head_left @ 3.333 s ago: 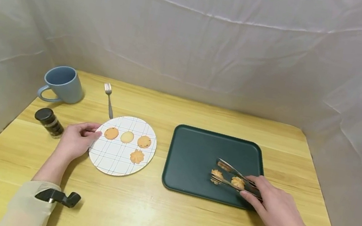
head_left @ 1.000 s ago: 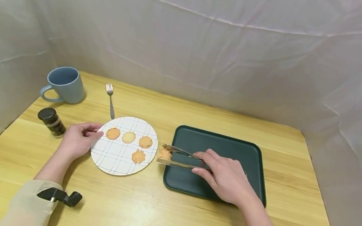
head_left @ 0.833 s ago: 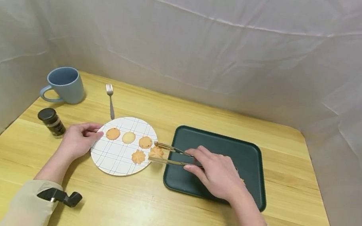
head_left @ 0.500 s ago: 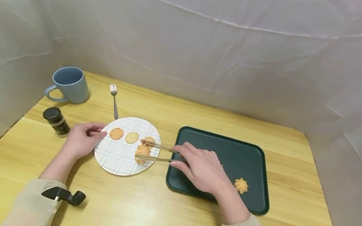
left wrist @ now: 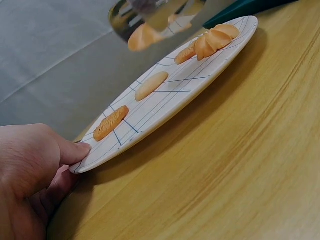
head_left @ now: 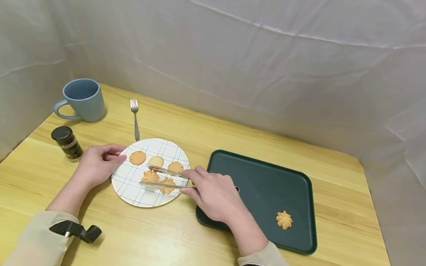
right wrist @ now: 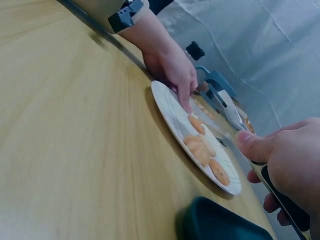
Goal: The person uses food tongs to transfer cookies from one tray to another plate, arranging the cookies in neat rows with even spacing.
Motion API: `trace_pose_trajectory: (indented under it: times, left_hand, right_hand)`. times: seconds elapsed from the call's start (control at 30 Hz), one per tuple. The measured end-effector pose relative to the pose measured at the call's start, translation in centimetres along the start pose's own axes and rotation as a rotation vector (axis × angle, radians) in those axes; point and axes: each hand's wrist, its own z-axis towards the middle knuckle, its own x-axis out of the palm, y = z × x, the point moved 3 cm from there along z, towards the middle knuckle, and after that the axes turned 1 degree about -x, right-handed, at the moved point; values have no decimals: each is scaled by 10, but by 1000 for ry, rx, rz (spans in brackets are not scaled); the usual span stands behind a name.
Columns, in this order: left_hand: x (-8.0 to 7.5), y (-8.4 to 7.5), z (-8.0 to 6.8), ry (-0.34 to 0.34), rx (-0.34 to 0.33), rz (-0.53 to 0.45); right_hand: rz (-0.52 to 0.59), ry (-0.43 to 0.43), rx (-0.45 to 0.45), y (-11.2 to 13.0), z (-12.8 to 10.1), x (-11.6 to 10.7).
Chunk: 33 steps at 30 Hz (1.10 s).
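Two hands are at work at the plate (head_left: pixel 128 184), which sits on the counter (head_left: pixel 175 250) left of the green tray (head_left: pixel 256 178). My right hand (head_left: pixel 213 196) is curled round the handles of the metal tongs (head_left: pixel 164 178), thumb on top, and the tongs reach out over the plate with their tips squeezed on a flower-shaped cookie (head_left: pixel 150 176), held above the plate's middle; from my left wrist it hangs clear of the plate. My left hand (head_left: pixel 95 168) pinches the plate's left rim, thumb on top of the edge and fingers tucked under it. On the plate lie three round cookies (head_left: pixel 156 161) in a row along the far side, with a second flower-shaped cookie (head_left: pixel 167 185) nearer to me, just beside the one in the tongs. One more piped cookie (head_left: pixel 284 220) rests alone on the right part of the tray. A blue mug (head_left: pixel 83 99) stands at the far left corner of the counter, a fork (head_left: pixel 136 112) lies beyond the plate, and a small dark-lidded jar (head_left: pixel 67 142) lies just left of my left hand.
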Motion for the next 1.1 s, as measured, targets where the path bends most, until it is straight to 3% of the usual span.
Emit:
trace_pose_trajectory:
  times: [0.33, 0.6, 1.1]
  left_hand:
    - [0, -2, -1, 10, -5, 1]
    - [-1, -2, -1, 7, -10, 8]
    - [-1, -1, -2, 16, -22, 30]
  right_hand:
    - [-40, 40, 22, 7, 10, 16]
    - [8, 59, 55, 8, 8, 17]
    - [57, -47, 106, -21, -47, -20]
